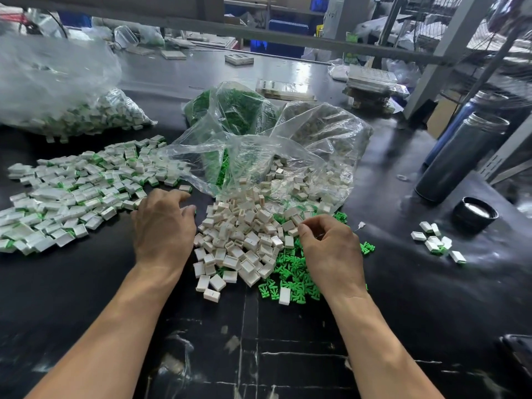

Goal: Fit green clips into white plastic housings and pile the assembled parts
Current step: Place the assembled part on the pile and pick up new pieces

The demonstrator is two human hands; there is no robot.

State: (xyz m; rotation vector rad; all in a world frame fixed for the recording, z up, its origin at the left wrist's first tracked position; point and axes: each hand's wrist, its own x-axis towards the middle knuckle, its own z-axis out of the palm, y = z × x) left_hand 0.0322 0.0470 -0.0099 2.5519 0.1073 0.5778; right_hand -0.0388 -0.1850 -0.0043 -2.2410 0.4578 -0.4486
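Observation:
A heap of white housings (241, 240) spills from an open clear bag (259, 156) at the table's middle. Loose green clips (290, 272) lie just right of and below the heap. Assembled white-and-green parts (74, 191) spread in a wide pile at the left. My left hand (164, 226) hovers palm down between that pile and the housings, fingers loosely curled, with a fleck of green at the fingertips. My right hand (331, 249) sits over the green clips, its fingers curled and thumb and forefinger drawn together. Whatever either hand holds is hidden.
A second bag of green clips (233, 110) stands behind the open one, and a full bag of assembled parts (66, 90) lies back left. At the right are a grey flask (457, 159), its black cap (475, 216) and a few assembled parts (436, 241).

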